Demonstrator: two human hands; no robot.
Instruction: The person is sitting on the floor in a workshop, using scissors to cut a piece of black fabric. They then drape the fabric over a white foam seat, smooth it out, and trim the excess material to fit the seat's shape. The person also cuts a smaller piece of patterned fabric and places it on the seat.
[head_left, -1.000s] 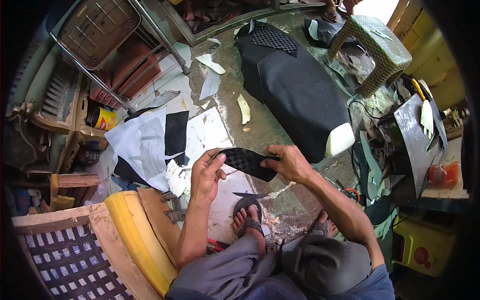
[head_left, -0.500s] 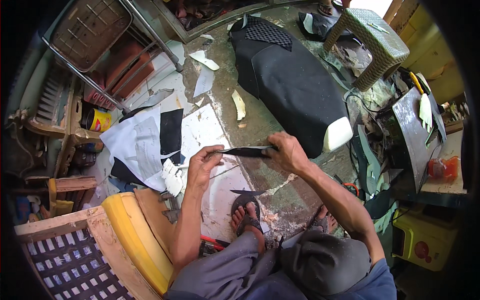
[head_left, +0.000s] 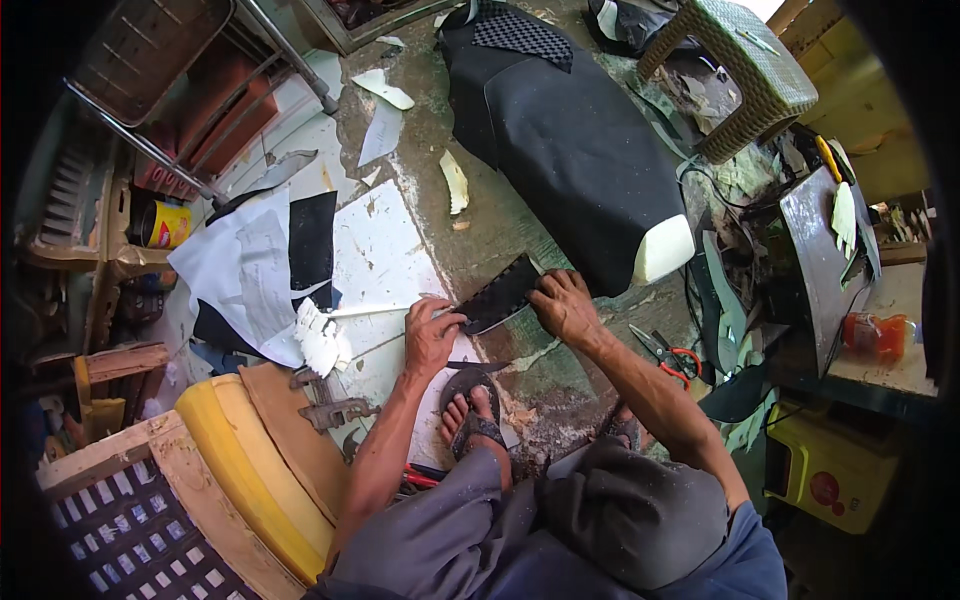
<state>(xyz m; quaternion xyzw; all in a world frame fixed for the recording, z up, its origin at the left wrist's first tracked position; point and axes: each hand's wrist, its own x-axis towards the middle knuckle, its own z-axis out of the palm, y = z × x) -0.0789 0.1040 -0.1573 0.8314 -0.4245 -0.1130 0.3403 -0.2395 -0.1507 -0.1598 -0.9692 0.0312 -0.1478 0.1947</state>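
Note:
A strip of black checkered upholstery material [head_left: 497, 296] is stretched between my two hands, its patterned face showing. Its left end is pinched between the thumb and fingers of my left hand [head_left: 432, 335]. My right hand [head_left: 568, 303] grips the other end, fingers curled over it. Just beyond lies a long motorcycle seat [head_left: 575, 140] in a black cover, with pale foam [head_left: 663, 248] bare at its near end. A checkered piece [head_left: 522, 36] like the one I hold lies over the seat's far end.
Red-handled scissors [head_left: 672, 358] lie right of my feet. White and black material sheets [head_left: 245, 275] are on the left floor, near a metal clamp [head_left: 335, 402]. A woven-pattern stool [head_left: 745, 75] stands far right. Yellow foam [head_left: 250, 480] and a wooden frame [head_left: 200, 500] fill the lower left.
The strip has turned from nearly edge-on to show its checkered face. It now slants, right end higher, as both hands have come lower. The view has shifted, bringing the scissors into fuller sight.

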